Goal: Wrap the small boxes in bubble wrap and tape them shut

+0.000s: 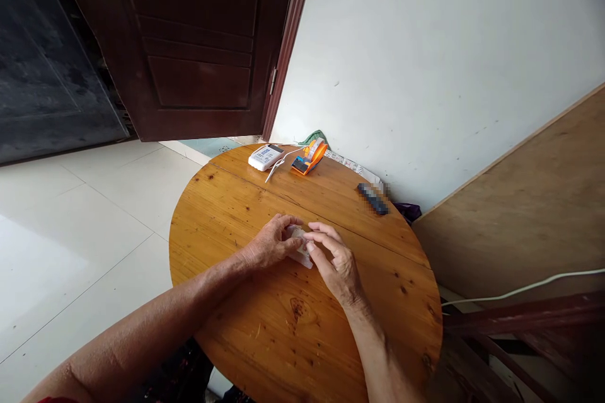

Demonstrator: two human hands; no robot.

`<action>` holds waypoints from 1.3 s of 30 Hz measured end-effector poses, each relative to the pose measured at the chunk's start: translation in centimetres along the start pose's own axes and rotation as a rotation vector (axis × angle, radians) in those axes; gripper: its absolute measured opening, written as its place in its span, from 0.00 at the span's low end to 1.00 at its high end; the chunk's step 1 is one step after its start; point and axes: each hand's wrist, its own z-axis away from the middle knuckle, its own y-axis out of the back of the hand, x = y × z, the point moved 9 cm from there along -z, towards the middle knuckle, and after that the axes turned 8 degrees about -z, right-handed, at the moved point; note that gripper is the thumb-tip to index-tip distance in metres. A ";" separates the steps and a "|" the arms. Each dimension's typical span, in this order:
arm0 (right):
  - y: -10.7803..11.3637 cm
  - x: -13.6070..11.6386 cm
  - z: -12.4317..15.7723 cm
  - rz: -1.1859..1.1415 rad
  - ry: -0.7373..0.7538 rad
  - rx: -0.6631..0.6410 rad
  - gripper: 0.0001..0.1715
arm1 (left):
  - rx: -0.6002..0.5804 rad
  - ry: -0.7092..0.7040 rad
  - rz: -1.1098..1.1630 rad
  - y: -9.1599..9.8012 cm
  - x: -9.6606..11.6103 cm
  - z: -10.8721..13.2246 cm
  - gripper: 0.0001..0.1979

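I have the left hand (278, 243) with its grip closed on a small clear packet (300, 257), thumb across it. The right hand (338, 262) curves in at the packet's other side, fingers narrowly spaced; I can't tell whether that grip pinches it. The packet is between both hands, over the middle of the round wooden tabletop (212, 214), and its contents are too small for me to make out. Farther back I see a white case (265, 158) beside an orange tape dispenser (309, 156)
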 end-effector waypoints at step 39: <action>-1.4 -3.3 0.5 0.303 0.243 -0.067 0.16 | -0.133 -0.095 -0.125 0.6 1.5 0.2 0.20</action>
